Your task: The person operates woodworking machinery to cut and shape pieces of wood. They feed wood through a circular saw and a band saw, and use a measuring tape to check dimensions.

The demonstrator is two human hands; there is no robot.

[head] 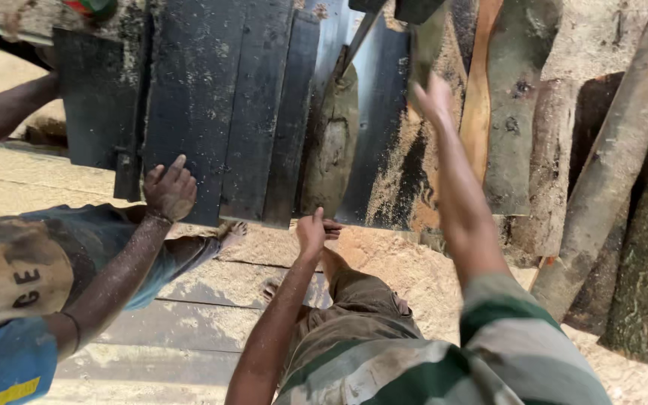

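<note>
My left hand (313, 231) is half-curled, empty, under the dark sawdust-dusted plank panel (219, 105). My right hand (433, 97) is open, reaching the bark-edged timber slab (421, 45). Better: flat palms, clear of co-worker's hand (170, 189).

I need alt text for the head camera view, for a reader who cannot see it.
Seen from above, the person's left hand and raised right hand reach toward a dark, sawdust-covered board on a sawmill bench. A co-worker's hand rests on the board's near edge. Rough logs lie at right, and sawdust covers the floor.
</note>
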